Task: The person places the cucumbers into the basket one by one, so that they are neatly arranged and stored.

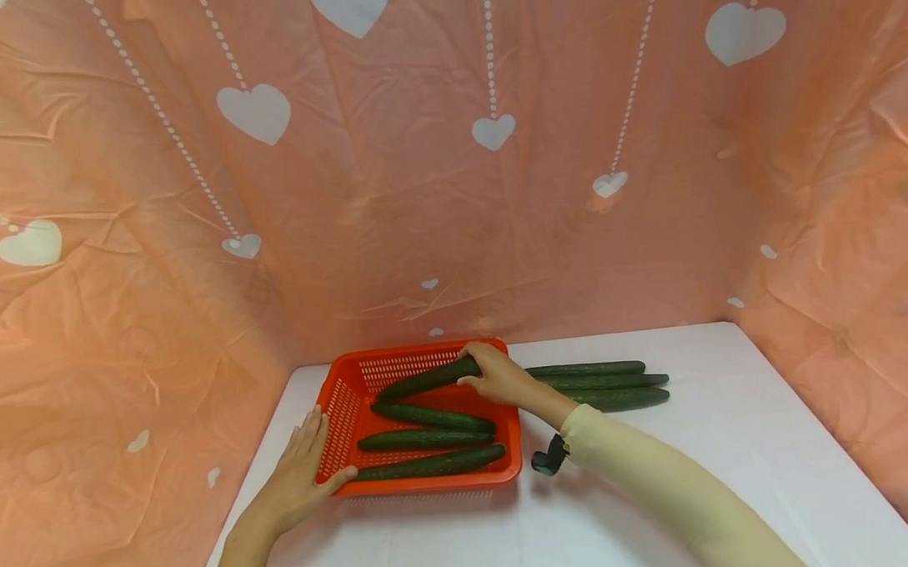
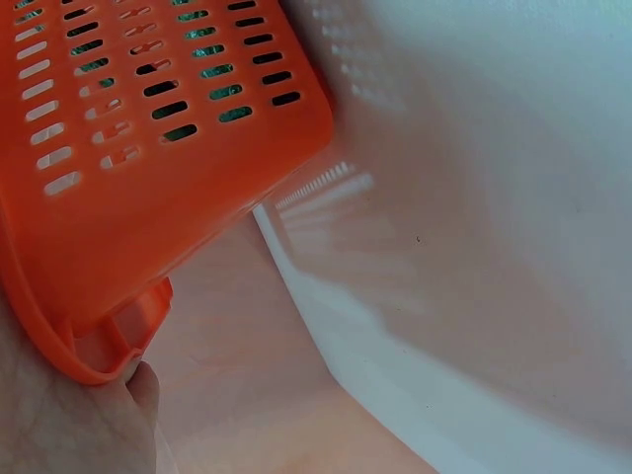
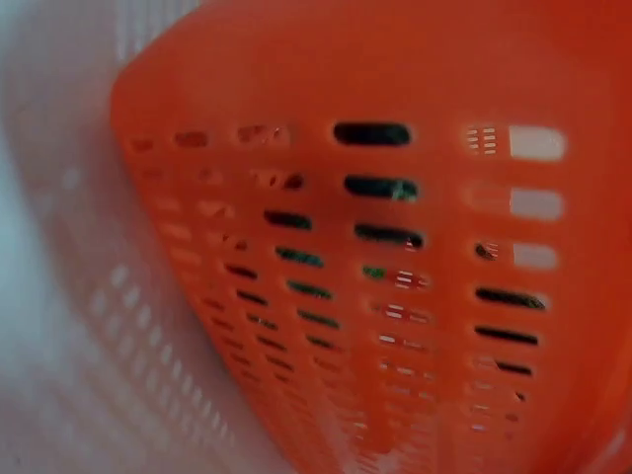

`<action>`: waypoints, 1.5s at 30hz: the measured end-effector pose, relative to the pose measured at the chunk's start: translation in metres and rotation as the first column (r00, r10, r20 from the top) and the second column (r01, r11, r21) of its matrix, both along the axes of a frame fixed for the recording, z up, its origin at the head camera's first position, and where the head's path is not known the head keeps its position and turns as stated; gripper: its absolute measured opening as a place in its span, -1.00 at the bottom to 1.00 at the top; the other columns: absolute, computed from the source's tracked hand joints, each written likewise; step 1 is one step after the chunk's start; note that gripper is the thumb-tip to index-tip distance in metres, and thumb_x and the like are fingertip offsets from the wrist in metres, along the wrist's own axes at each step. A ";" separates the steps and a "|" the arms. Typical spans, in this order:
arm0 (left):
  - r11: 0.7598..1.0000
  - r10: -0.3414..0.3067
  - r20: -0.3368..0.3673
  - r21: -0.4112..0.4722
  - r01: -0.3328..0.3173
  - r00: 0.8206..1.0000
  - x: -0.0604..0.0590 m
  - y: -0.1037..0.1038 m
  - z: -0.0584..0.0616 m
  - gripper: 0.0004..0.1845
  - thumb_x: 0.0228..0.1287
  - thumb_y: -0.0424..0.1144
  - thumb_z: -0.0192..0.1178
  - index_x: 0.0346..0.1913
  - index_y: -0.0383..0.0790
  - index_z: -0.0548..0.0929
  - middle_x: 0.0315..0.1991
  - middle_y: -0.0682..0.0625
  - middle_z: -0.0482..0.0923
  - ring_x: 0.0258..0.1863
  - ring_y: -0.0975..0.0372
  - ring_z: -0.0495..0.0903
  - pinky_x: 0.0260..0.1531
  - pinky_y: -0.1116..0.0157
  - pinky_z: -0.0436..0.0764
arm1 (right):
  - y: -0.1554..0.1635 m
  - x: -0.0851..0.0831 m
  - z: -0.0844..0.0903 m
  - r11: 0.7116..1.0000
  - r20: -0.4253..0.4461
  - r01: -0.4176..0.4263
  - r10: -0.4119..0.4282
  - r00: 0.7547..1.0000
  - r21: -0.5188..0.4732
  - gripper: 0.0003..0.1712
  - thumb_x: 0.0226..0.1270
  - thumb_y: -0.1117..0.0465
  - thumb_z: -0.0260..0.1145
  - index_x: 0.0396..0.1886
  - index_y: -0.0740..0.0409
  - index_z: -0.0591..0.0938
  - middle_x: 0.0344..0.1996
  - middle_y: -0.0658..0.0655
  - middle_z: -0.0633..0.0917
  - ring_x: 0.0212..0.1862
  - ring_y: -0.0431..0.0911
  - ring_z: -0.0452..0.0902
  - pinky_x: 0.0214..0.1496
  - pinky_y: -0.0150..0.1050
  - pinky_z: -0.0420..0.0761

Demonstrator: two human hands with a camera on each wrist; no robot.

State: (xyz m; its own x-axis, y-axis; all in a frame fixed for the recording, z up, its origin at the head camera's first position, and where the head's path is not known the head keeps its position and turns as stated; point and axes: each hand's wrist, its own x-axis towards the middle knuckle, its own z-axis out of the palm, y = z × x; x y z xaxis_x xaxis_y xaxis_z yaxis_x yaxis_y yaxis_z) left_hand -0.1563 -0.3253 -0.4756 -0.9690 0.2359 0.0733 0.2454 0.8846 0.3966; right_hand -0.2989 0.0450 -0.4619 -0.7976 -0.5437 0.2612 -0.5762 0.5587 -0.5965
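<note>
right hand grips a cucumber by its end
red basket beneath that grip; left hand, straight-fingered, touches it

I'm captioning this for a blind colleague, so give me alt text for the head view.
A person's right hand holds one end of a cucumber within a red basket, where three more cucumbers lie. The left hand touches the basket's left side. To the right, three other cucumbers lie on a white table.
</note>
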 end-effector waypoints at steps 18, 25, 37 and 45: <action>1.000 -0.003 0.022 0.014 0.002 1.000 0.000 0.000 -0.001 0.15 0.50 0.27 0.23 0.71 -0.48 -0.07 0.75 -0.35 -0.32 0.72 -0.25 -0.27 0.68 0.11 -0.43 | -0.015 0.001 -0.007 0.998 0.051 -0.054 0.053 0.997 0.024 -0.58 0.53 0.12 0.45 0.21 0.22 0.61 0.13 0.22 0.71 0.19 0.11 0.64 0.39 0.10 0.60; 1.000 -0.010 0.007 0.017 0.010 1.000 0.001 -0.002 0.000 0.14 0.49 0.25 0.25 0.70 -0.50 -0.06 0.75 -0.36 -0.31 0.72 -0.27 -0.26 0.70 -0.06 -0.33 | -0.025 0.000 -0.010 0.998 -0.022 0.049 -0.048 0.999 0.034 -0.50 0.50 0.11 0.47 0.29 0.27 0.66 0.25 0.27 0.70 0.35 0.22 0.55 0.53 0.26 0.39; 1.000 -0.012 -0.006 0.010 0.012 1.000 0.000 -0.004 -0.003 0.13 0.49 0.24 0.25 0.69 -0.51 -0.04 0.75 -0.37 -0.29 0.72 -0.27 -0.25 0.59 0.36 -0.53 | -0.001 0.000 -0.014 0.948 -0.106 0.053 -0.090 0.990 -0.314 -0.70 0.50 0.33 0.43 0.16 0.24 0.73 0.16 0.23 0.70 0.31 0.20 0.58 0.43 0.21 0.55; 1.000 -0.006 0.003 0.018 0.006 1.000 0.001 -0.002 -0.001 0.13 0.47 0.22 0.29 0.69 -0.51 -0.02 0.74 -0.39 -0.26 0.70 -0.31 -0.23 0.70 0.01 -0.36 | 0.044 0.004 -0.011 0.888 -0.139 0.108 -0.188 0.972 -0.447 -0.74 0.51 0.37 0.40 0.13 0.31 0.74 0.05 0.30 0.74 0.13 0.27 0.65 0.28 0.34 0.60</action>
